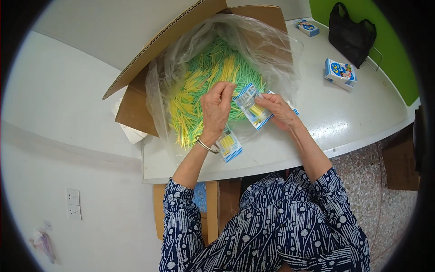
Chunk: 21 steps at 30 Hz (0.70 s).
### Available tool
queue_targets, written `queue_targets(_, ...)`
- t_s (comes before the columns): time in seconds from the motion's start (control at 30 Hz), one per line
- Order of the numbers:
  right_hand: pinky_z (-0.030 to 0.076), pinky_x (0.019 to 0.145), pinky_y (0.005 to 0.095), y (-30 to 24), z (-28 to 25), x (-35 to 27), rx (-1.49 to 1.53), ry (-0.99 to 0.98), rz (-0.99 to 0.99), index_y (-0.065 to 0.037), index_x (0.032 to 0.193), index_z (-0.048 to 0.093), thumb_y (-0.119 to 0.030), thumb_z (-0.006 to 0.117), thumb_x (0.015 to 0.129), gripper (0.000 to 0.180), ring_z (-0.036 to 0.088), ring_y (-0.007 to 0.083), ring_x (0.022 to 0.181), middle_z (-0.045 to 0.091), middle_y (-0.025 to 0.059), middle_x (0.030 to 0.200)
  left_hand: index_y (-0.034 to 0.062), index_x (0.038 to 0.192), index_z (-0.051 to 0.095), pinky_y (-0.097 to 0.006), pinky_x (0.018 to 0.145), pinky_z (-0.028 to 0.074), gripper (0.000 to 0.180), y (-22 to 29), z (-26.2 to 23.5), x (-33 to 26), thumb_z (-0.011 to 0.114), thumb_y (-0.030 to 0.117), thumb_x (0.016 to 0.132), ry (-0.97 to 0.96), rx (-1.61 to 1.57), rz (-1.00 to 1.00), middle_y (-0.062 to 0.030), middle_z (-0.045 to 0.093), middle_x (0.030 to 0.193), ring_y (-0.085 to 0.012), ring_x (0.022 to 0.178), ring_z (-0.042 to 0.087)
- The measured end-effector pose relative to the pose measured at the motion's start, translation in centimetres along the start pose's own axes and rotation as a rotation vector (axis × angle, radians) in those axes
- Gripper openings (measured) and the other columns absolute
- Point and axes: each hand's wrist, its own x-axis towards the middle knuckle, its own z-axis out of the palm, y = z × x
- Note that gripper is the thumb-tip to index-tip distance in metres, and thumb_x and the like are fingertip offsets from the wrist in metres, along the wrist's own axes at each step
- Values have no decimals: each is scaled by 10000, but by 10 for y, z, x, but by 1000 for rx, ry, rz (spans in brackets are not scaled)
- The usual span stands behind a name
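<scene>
My right hand [280, 111] grips a small clear packet [252, 107] with blue-and-white striped ends, and yellow sticks show inside it. Thumb and fingers of my left hand [216, 109] are drawn together just left of that packet, above a heap of thin green and yellow plastic sticks [195, 106]. Whatever the left fingers may hold is too small to make out. A second packet [229, 145] of the same kind, also with yellow sticks, lies on the table under my left wrist. Part of another striped packet [295, 111] shows behind my right hand.
The heap lies in a clear plastic bag [283, 59] lining an open cardboard box [147, 59] with raised flaps. Toward the right on the white table [326, 131] are two blue-and-white packs [340, 74] and a black bag [351, 34]. Beneath the table stands another cardboard box [212, 213].
</scene>
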Motion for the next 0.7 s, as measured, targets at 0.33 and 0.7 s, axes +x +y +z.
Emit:
queue_targets(0.33,468,798,236,0,9,-5,22,-58,68,7,1092,615,-321,543,928,374,584,79,881,643,36,1000,7,976,598,-336,604,475,165,-2,7,10,620,60,821,-83,150,500,-117,642,822,-257,696,608)
queue_targets(0.7,493,778,248,-3,5,-1,145,-4,26,-19,1105,584,-299,529,937,332,596,78,881,630,18,1009,-1,1096,533,-274,732,478,241,-5,6,-5,590,84,877,-231,-205,-119,-75,626,940,-126,807,586)
